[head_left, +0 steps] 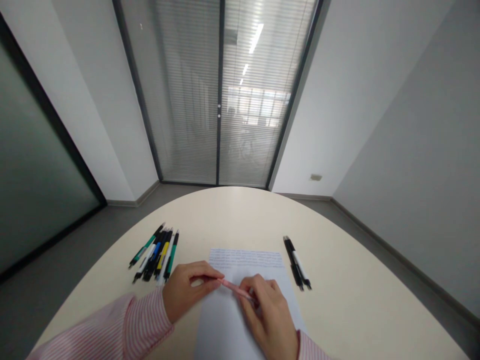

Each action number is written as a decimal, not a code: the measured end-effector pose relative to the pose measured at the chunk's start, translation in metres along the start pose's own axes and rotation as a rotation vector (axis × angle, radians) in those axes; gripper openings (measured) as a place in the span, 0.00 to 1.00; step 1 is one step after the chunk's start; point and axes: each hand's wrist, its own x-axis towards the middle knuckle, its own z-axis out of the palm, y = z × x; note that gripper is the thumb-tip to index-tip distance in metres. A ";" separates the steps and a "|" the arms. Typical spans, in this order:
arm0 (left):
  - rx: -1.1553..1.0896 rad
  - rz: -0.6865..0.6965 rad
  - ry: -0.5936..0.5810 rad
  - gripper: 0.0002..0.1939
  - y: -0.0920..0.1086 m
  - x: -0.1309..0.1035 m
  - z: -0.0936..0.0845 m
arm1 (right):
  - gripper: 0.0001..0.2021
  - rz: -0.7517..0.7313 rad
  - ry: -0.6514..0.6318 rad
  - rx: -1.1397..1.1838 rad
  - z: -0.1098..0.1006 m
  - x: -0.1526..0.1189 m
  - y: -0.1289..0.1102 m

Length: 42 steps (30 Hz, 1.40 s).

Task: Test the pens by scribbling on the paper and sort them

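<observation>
Between my two hands is a slim pink pen (234, 287), held slantwise above a sheet of paper (221, 325). My left hand (190, 288) pinches its upper left end between thumb and fingers. The fingers of my right hand (268, 312) are curled round its other end, which they partly hide. Lines of handwriting cover the top of the paper, while the part below them looks blank. To the left lies a group of several pens (159, 255) with green, white, blue, yellow and black barrels. A black pen (293, 265) and a white-and-black pen (299, 265) lie side by side at the right.
Everything rests on a round, cream-coloured table (240, 215). Beyond its far edge stands a glass partition (187, 125) with blinds and dark frames. A white wall (360, 100) rises at the right, and a frosted panel (33, 165) is at the left.
</observation>
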 end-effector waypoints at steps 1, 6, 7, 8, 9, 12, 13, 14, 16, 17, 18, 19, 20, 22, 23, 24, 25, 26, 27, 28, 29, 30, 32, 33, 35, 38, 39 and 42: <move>-0.004 -0.003 0.002 0.07 0.000 0.000 0.000 | 0.05 -0.009 -0.001 -0.009 0.001 -0.001 0.000; -0.012 -0.084 0.033 0.08 0.000 0.001 0.002 | 0.06 -0.054 0.025 -0.052 0.000 0.000 0.002; -0.012 -0.107 0.040 0.08 0.000 0.001 0.002 | 0.06 -0.054 0.029 -0.056 0.000 0.000 0.002; -0.012 -0.122 0.046 0.07 0.001 0.001 0.002 | 0.06 -0.052 0.032 -0.058 -0.001 0.001 0.001; -0.012 -0.128 0.047 0.07 0.002 0.001 0.002 | 0.07 -0.048 0.032 -0.059 -0.001 0.001 0.001; -0.001 -0.119 0.051 0.07 0.004 0.002 0.002 | 0.10 -0.035 0.036 -0.063 -0.001 0.000 0.001; 0.003 -0.121 0.055 0.07 0.004 0.002 0.001 | 0.09 -0.025 0.041 -0.064 0.000 0.000 0.001; 0.006 -0.126 0.056 0.07 0.004 0.002 0.001 | 0.09 -0.010 0.048 -0.063 0.001 -0.001 0.002; 0.006 -0.129 0.066 0.08 0.004 0.002 0.001 | 0.08 0.025 0.054 -0.059 0.002 -0.001 0.003; 0.005 -0.124 0.070 0.08 0.004 0.002 0.001 | 0.08 0.040 0.048 -0.057 0.002 -0.002 0.003; 0.004 -0.116 0.074 0.08 0.003 0.002 0.001 | 0.08 0.046 0.040 -0.054 0.002 -0.001 0.003; 0.006 -0.108 0.077 0.08 0.003 0.002 0.001 | 0.09 0.042 0.029 -0.052 0.002 -0.001 0.003; 0.010 -0.102 0.079 0.08 0.003 0.002 0.001 | 0.10 0.032 0.018 -0.048 0.002 -0.001 0.003; 0.022 -0.104 0.083 0.08 0.003 0.002 0.000 | 0.12 0.019 -0.001 -0.040 0.001 -0.001 0.003; 0.028 -0.109 0.083 0.08 0.003 0.002 0.000 | 0.11 0.025 -0.002 -0.034 0.001 -0.001 0.003; 0.033 -0.115 0.083 0.08 0.003 0.002 0.000 | 0.09 0.040 0.002 -0.027 0.002 -0.002 0.003; 0.036 -0.119 0.084 0.08 0.003 0.002 -0.001 | 0.08 0.061 0.006 -0.020 0.002 -0.002 0.003; 0.037 -0.119 0.087 0.09 0.003 0.002 -0.001 | 0.08 0.082 0.010 -0.012 0.002 -0.003 0.004; 0.036 -0.115 0.090 0.09 0.003 0.002 -0.001 | 0.08 0.096 0.014 -0.005 0.002 -0.003 0.004; 0.037 -0.109 0.092 0.09 0.002 0.002 -0.001 | 0.08 0.098 0.013 0.002 0.002 -0.003 0.004; 0.039 -0.102 0.095 0.09 0.002 0.002 -0.001 | 0.08 0.090 0.006 0.008 0.002 -0.002 0.004; 0.045 -0.097 0.094 0.09 0.001 0.002 -0.001 | 0.09 0.079 -0.004 0.017 0.002 -0.002 0.004; 0.059 -0.093 0.089 0.09 0.001 0.001 -0.002 | 0.12 0.063 -0.027 0.041 0.001 -0.001 0.003; 0.063 -0.093 0.087 0.08 0.000 0.001 -0.002 | 0.12 0.061 -0.035 0.052 0.001 -0.001 0.003; 0.059 -0.095 0.087 0.08 0.000 0.001 -0.002 | 0.09 0.079 -0.019 0.058 0.001 -0.002 0.004; 0.049 -0.095 0.097 0.08 -0.002 0.001 -0.003 | 0.07 0.102 0.027 0.070 0.002 -0.003 0.005; 0.050 -0.093 0.100 0.08 -0.002 0.000 -0.003 | 0.07 0.102 0.025 0.082 0.003 -0.003 0.006; 0.060 -0.091 0.097 0.08 -0.002 -0.001 -0.003 | 0.13 0.086 0.002 0.093 0.002 -0.002 0.006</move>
